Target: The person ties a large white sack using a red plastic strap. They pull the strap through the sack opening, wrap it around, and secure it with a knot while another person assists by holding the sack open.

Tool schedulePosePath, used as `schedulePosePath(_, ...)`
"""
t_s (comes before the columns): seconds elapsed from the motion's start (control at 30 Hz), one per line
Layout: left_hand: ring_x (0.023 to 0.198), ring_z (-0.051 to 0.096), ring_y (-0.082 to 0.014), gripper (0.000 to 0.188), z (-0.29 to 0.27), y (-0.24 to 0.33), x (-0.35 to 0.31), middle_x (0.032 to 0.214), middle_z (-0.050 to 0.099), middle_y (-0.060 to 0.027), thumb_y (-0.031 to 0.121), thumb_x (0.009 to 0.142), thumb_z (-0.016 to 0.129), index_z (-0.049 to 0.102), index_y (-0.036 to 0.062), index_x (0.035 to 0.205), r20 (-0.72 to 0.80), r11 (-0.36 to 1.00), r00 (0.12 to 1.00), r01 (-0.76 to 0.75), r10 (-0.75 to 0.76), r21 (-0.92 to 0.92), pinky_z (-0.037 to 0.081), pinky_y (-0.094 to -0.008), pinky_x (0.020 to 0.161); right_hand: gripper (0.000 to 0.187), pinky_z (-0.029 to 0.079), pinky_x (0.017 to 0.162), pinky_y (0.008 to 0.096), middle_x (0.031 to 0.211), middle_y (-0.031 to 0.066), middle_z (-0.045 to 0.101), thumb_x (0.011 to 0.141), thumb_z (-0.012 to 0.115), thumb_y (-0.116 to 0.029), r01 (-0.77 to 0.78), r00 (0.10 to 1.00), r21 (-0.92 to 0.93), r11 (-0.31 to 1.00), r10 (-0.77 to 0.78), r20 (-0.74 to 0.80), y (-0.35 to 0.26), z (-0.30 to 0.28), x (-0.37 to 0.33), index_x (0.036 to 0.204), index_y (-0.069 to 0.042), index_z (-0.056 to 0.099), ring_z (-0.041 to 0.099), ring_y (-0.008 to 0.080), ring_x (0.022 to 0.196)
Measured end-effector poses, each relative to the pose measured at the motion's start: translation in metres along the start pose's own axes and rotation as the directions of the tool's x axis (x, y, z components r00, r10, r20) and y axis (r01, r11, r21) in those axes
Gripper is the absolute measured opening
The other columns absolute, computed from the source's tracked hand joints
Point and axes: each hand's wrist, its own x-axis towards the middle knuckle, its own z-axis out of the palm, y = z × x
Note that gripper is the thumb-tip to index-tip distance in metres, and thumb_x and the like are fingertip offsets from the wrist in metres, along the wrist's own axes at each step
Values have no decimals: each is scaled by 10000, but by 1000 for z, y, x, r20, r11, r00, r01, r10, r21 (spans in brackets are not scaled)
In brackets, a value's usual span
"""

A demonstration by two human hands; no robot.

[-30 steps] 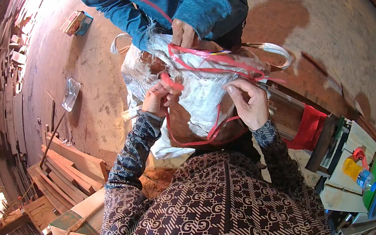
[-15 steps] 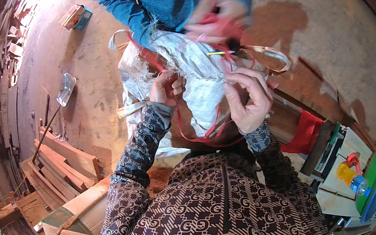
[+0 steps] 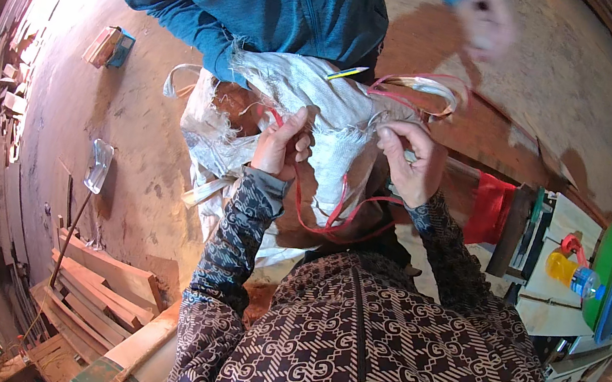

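A frayed white woven sack (image 3: 344,149) hangs between me and a co-worker in a blue jacket. My left hand (image 3: 281,145) is closed on a red string (image 3: 300,198) in front of the sack's ragged left part. The string droops from there in a loop below the sack and runs to the right. With thumb and forefinger together, my right hand (image 3: 413,160) pinches the sack's right edge. A yellow-and-blue pen-like stick (image 3: 347,73) lies at the sack's top. The co-worker's blurred hand (image 3: 487,20) is off the sack, at the upper right.
Cut boards (image 3: 106,287) lie stacked at the lower left, near a long-handled dustpan (image 3: 98,166). A small box (image 3: 110,46) sits on the floor farther off. On the right are a red cloth (image 3: 489,209), a bottle of orange liquid (image 3: 571,273) and a green basin (image 3: 607,271).
The co-worker's hand has left the sack's top and swung to the upper right. My left hand has risen slightly to the right; my right hand has shifted a little and now pinches the sack's edge.
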Motion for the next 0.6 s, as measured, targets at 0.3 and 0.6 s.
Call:
schedulePosePath(0.3, 510, 454, -116, 64, -3, -14, 36, 679, 526, 2, 93, 913, 605, 574, 76, 860, -49, 994, 993, -108, 107, -20, 361, -282, 463, 410, 458, 844, 248, 1075, 52, 618, 974, 638, -288, -252, 964, 173, 952, 231, 129, 118, 2, 33, 1262, 1, 594, 561, 91, 977)
schedulePosePath(0.6, 510, 404, -15, 289, -51, 24, -8, 819, 618, 36, 297, 935, 668, 674, 68, 1111, -350, 931, 877, -240, 330, 276, 249, -181, 423, 230, 496, 849, 306, 1034, 125, 695, 925, 664, -160, 21, 993, -100, 995, -10, 116, 47, 10, 46, 1042, 36, 691, 646, 175, 954)
